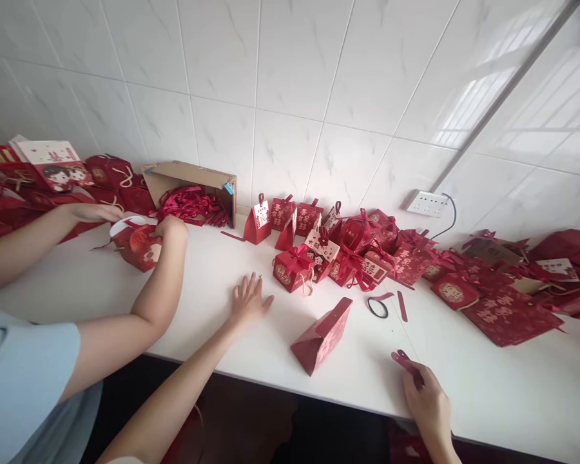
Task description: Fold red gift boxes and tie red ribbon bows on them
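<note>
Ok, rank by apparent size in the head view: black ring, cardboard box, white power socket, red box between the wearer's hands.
Cardboard box
Red box
White power socket
Black ring, clearly smallest

Tiled wall [290,77]: bright; I note barred, window-like glare on the upper right tiles.
Tabletop [207,316]: pale, well lit; shadows faint and soft-edged.
My right hand [428,393]: clearly lit; weak shadow on the tabletop beside it.
Cardboard box [188,171]: interior shaded.
Space below the tabletop [338,432]: near black; I resolve little detail.
Red bags at the right edge [512,316]: stretched by wide-angle distortion; small print soft.
</note>
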`<state>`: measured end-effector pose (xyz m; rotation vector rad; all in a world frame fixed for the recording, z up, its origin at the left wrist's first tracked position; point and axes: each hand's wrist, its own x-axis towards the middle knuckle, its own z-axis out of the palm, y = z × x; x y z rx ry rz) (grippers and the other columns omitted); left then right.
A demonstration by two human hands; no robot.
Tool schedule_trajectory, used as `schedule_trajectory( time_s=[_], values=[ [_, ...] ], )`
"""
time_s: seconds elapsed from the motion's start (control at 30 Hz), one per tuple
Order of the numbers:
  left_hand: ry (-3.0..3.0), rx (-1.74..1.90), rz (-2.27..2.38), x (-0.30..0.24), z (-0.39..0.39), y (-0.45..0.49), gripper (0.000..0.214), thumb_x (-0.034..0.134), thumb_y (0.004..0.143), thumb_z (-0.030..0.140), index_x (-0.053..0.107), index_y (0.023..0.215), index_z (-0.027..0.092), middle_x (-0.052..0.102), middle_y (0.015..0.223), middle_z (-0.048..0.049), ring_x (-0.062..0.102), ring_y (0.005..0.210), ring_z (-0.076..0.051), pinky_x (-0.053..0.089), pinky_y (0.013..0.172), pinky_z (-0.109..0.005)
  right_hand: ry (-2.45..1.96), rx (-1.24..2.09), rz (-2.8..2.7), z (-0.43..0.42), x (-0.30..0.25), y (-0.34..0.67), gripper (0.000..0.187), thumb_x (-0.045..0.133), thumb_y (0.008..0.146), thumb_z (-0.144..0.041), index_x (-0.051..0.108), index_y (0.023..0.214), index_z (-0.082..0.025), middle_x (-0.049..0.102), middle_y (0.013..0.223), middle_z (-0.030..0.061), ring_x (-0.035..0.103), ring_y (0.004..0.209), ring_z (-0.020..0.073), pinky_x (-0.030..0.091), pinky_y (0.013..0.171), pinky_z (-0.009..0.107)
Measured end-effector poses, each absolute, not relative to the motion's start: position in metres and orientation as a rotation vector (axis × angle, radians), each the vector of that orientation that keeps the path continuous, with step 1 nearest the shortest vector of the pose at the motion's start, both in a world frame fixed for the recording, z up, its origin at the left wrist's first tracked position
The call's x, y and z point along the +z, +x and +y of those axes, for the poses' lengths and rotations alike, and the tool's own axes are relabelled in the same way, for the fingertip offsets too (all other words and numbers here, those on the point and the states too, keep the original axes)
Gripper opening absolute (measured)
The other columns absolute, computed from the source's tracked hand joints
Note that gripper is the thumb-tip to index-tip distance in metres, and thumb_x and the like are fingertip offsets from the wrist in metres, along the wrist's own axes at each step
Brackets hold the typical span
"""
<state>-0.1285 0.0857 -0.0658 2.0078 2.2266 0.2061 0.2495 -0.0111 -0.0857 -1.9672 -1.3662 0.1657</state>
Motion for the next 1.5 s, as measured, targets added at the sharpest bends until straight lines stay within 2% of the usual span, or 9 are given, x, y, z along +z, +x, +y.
schedule_trajectory(
  time_s=[0.1,0.27,0.77,0.9,0.97,1.07,1.13,1.3,1.5],
  values=[
    [1.973,0.177,2.266,-0.063,0.088,-0.126,0.065,0.030,0.089,0.048,0.024,0.143,0.012,0.014,0.152,-0.0124,0.012,0.139,-0.031,0.018,0.108,-0.049,-1.934,0.104,-1.397,-0.010,-0.089,0.249,0.031,0.044,0.063,-0.040,0.063,0.076,-0.020,0.069,0.084,0.0104,0.064,0.063,0.0247,0.050,0.054,0.035],
    [2.011,0.148,2.260,-0.061,0.079,-0.123,0.072,0.031,0.089,0.047,0.018,0.142,-0.001,0.012,0.151,-0.0169,0.012,0.140,-0.027,0.017,0.111,-0.041,-1.907,0.086,-1.428,-0.013,-0.095,0.252,0.032,0.044,0.065,-0.039,0.064,0.079,-0.019,0.069,0.088,0.0104,0.064,0.063,0.0230,0.050,0.054,0.032],
    [1.905,0.181,2.266,-0.070,0.119,-0.123,0.072,0.028,0.087,0.052,0.021,0.143,0.008,0.011,0.151,-0.0139,0.009,0.140,-0.028,0.014,0.111,-0.049,-1.970,0.121,-1.357,-0.013,-0.089,0.248,0.035,0.043,0.060,-0.045,0.062,0.075,-0.020,0.068,0.086,0.0106,0.064,0.064,0.0252,0.050,0.053,0.035],
    [1.865,0.234,2.306,-0.063,0.143,-0.128,0.068,0.030,0.088,0.048,0.026,0.142,0.008,0.017,0.150,-0.0150,0.013,0.140,-0.028,0.015,0.110,-0.051,-1.981,0.148,-1.353,-0.012,-0.087,0.247,0.035,0.043,0.060,-0.045,0.062,0.076,-0.021,0.068,0.087,0.0096,0.064,0.065,0.0253,0.051,0.053,0.035],
    [1.855,0.275,2.339,-0.060,0.151,-0.130,0.065,0.027,0.089,0.043,0.022,0.142,0.005,0.020,0.149,-0.0171,0.016,0.139,-0.028,0.017,0.109,-0.052,-1.989,0.165,-1.345,-0.013,-0.086,0.246,0.034,0.043,0.060,-0.044,0.063,0.076,-0.021,0.068,0.085,0.0089,0.064,0.064,0.0251,0.051,0.053,0.035],
    [1.858,0.327,2.381,-0.059,0.148,-0.130,0.064,0.024,0.090,0.032,0.013,0.142,-0.003,0.023,0.148,-0.0206,0.020,0.138,-0.026,0.018,0.110,-0.048,-1.977,0.167,-1.333,-0.014,-0.086,0.245,0.034,0.043,0.060,-0.044,0.063,0.076,-0.021,0.067,0.083,0.0087,0.064,0.064,0.0245,0.051,0.055,0.035],
    [1.894,0.326,2.372,-0.062,0.139,-0.130,0.064,0.026,0.089,0.029,0.013,0.141,-0.005,0.024,0.147,-0.0209,0.020,0.138,-0.024,0.016,0.112,-0.043,-1.963,0.165,-1.338,-0.015,-0.088,0.247,0.035,0.043,0.061,-0.044,0.063,0.077,-0.021,0.068,0.084,0.0088,0.065,0.065,0.0241,0.051,0.055,0.034],
    [1.994,0.240,2.275,-0.070,0.123,-0.128,0.064,0.032,0.087,0.031,0.019,0.142,0.000,0.021,0.149,-0.0158,0.016,0.139,-0.023,0.011,0.114,-0.038,-1.944,0.119,-1.347,-0.014,-0.092,0.249,0.033,0.043,0.061,-0.043,0.063,0.075,-0.021,0.068,0.084,0.0089,0.064,0.063,0.0235,0.050,0.051,0.032],
    [1.970,0.202,2.245,-0.069,0.139,-0.125,0.063,0.026,0.089,0.036,0.016,0.145,0.009,0.017,0.151,-0.0118,0.012,0.140,-0.027,0.013,0.112,-0.049,-1.932,0.089,-1.346,-0.014,-0.090,0.246,0.029,0.044,0.062,-0.041,0.062,0.073,-0.021,0.066,0.076,0.0077,0.060,0.053,0.0207,0.048,0.047,0.031]
  ],
)
